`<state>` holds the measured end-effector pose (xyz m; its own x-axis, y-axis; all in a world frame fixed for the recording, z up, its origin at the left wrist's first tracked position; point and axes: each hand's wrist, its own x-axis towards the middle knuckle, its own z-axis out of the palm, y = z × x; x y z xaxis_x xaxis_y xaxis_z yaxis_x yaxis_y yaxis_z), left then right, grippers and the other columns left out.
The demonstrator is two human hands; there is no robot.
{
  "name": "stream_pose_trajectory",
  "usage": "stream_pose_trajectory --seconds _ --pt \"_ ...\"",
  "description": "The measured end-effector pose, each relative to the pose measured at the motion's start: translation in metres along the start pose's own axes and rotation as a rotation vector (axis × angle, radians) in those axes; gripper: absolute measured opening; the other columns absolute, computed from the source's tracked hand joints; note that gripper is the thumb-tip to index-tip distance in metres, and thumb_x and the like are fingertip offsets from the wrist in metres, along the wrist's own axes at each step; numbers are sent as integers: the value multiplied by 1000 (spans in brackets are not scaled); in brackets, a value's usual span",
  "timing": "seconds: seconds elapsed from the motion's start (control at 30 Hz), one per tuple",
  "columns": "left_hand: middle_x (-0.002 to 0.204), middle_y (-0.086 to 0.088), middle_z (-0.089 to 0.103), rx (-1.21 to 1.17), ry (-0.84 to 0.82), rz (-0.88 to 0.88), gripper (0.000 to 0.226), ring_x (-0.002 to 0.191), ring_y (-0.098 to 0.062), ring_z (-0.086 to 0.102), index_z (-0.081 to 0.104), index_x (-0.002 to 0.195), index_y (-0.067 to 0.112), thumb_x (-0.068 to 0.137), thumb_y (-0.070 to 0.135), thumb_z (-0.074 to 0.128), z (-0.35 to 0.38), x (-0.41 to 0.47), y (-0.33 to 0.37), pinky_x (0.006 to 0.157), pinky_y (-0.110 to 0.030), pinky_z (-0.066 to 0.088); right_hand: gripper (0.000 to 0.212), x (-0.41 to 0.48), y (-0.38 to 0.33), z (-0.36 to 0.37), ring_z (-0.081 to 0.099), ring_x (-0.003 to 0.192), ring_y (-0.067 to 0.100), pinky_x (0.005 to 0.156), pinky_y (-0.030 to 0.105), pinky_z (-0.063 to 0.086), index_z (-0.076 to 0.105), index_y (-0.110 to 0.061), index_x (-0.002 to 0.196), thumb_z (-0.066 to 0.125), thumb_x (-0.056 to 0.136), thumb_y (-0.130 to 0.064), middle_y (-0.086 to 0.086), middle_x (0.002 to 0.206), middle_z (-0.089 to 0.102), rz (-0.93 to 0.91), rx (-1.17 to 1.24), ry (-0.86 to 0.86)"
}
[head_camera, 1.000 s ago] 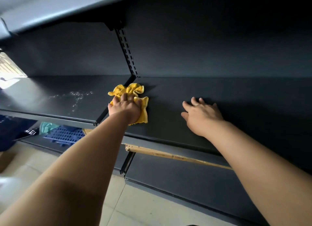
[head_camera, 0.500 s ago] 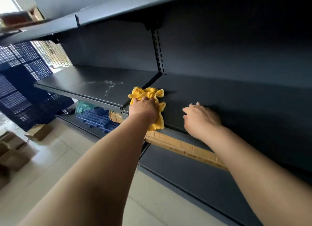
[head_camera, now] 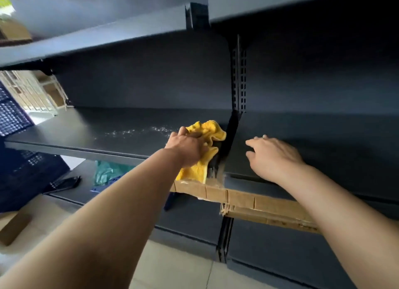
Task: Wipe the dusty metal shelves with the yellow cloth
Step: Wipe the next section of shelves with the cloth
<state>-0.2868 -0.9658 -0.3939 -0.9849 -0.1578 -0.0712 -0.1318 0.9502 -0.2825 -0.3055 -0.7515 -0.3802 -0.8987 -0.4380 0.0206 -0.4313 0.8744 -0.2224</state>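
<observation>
My left hand (head_camera: 186, 147) presses the crumpled yellow cloth (head_camera: 210, 131) onto the right end of the left dark metal shelf (head_camera: 90, 135), beside the seam between two shelf panels. Part of the cloth hangs over the shelf's front edge. Pale dust specks (head_camera: 138, 131) lie on that shelf just left of the cloth. My right hand (head_camera: 273, 157) rests palm down with fingers spread on the right shelf panel (head_camera: 336, 142), holding nothing.
A slotted upright post (head_camera: 238, 73) rises behind the seam. Another shelf (head_camera: 108, 36) runs overhead. A cardboard strip (head_camera: 254, 200) lies along the lower shelf's edge. Below left are a green bag (head_camera: 105, 172), a blue plastic crate (head_camera: 13, 120) and a cardboard box (head_camera: 13, 228) on the tiled floor.
My left hand and the cloth have slid left across the seam, from the right panel onto the left shelf. The view has swung left and closer. My right hand stays on the right panel.
</observation>
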Motion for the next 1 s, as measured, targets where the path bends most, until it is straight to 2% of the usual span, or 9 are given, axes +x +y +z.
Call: stream_pose_trajectory --seconds 0.2,0.33,0.53,0.6,0.67,0.73,0.8,0.87,1.0 --pt "161 4 14 -37 -85 182 49 143 -34 12 22 151 37 103 43 27 2 27 -36 107 -51 26 34 16 -70 0 49 125 24 96 39 47 53 -26 129 40 100 -35 3 136 52 108 4 -47" --pt "162 8 7 -194 -130 235 53 146 -33 6 18 151 44 100 55 23 7 34 -50 113 -53 22 39 24 -91 -3 48 127 25 98 40 45 47 -27 135 39 99 -38 2 140 50 142 26 -70" --pt "162 12 2 -265 -143 232 55 145 -34 5 16 152 43 99 57 26 11 36 -51 113 -53 19 53 52 -112 4 48 126 26 94 39 45 23 -23 149 40 99 -18 4 145 44 98 77 2" --pt "160 12 17 -415 -171 252 58 144 -29 15 25 149 46 94 63 37 8 37 -61 113 -50 24 56 67 -111 5 46 128 26 97 39 43 21 -22 150 40 98 -15 6 147 41 59 81 26" --pt "143 6 49 -864 -148 190 49 129 -19 45 49 138 41 91 54 56 1 34 -76 107 -39 40 53 81 -111 7 48 125 28 95 38 43 27 -22 148 39 97 -15 7 143 45 11 97 20" --pt "115 6 68 -1062 72 28 24 106 -14 64 68 115 34 91 34 64 -6 28 -96 93 -29 51 49 92 -112 13 41 133 30 103 40 40 28 -22 148 37 100 -22 8 149 38 -13 147 -1" --pt "109 8 71 -759 160 -123 20 102 -16 66 72 108 35 93 28 60 -5 28 -120 87 -28 52 56 98 -120 17 16 146 33 114 45 28 18 -26 151 33 101 -43 7 160 15 -16 179 -70" --pt "115 7 69 -437 31 -232 23 103 -22 64 69 111 38 91 36 57 4 22 -139 83 -30 51 76 102 -131 25 -8 147 36 116 49 18 0 -32 153 29 92 -66 6 161 -9 -23 156 -201" --pt "111 2 68 -320 -132 -268 29 99 -23 62 67 113 37 90 51 56 17 15 -147 75 -28 46 91 106 -150 55 -25 142 39 119 52 -5 -15 -28 152 24 85 -76 18 156 -24 -108 14 -299"
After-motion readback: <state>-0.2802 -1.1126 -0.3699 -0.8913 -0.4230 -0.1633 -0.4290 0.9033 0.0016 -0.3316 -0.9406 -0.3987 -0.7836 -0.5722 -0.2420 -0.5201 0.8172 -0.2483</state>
